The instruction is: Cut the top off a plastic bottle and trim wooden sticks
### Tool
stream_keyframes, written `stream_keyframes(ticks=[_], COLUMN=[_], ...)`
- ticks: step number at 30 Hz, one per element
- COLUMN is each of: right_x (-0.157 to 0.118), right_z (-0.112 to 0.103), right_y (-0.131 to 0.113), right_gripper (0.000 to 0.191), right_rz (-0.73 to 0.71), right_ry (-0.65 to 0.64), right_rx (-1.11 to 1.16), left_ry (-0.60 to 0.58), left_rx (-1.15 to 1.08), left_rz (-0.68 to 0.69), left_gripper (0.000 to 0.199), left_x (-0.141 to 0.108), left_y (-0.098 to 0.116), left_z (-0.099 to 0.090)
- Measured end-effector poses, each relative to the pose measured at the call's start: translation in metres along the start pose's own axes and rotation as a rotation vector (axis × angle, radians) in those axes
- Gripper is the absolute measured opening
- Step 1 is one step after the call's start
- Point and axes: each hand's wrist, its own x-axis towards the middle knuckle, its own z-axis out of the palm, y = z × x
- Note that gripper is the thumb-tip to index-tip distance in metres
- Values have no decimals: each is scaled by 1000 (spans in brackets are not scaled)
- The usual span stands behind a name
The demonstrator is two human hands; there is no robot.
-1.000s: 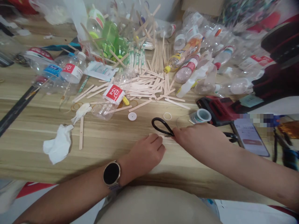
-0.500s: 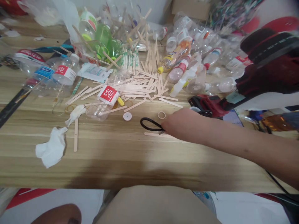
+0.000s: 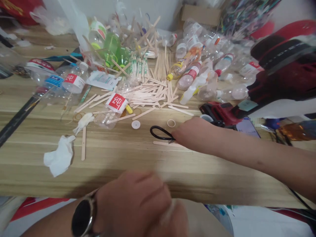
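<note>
My right hand is closed over a pair of black-handled scissors, low over the table; one handle loop sticks out to its left. Beneath and beside that hand lies a flat wooden stick, partly covered. A white ring is just beyond the fingers, and a white bottle cap lies further left. My left hand, with a dark round watch on the wrist, is at the near table edge, blurred. Its fingers are curled in, and I cannot make out what they hold, if anything.
Loose wooden sticks are heaped mid-table, with a plastic bottle lying before them. Clear bottles crowd the back right. A red and black power tool stands at right. Crumpled tissue and a single stick lie left.
My left hand has come into view at the bottom, in front of my body. The right hand stays in nearly the same place with the scissors. The view has shifted slightly.
</note>
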Motion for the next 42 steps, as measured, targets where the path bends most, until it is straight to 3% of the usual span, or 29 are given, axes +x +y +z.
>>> stream_keyframes(ticks=[3,5,10,14,23,42], right_x=[-1,-2,-5,-6,-5,-10], right_z=[-3,-3,2,5,12,8], right_y=[-1,-2,0,0,2,-1], right_gripper=[24,25,26,24,22,23], right_rz=[6,7,8,20,37,34], right_ry=[-2,4,14,10,12,-5], right_rx=[10,14,34,30,55,8], left_ry=[44,42,-100,-143,-122,-138], left_rx=[127,234,263,266,298,269], left_rz=[94,21,-35,-41,-37,-32], left_gripper=[19,19,26,25,26,23], left_x=[27,36,39,39,39,36], left_y=[-16,-24,-27,-26,-28,-27], left_z=[23,39,57,59,62,60])
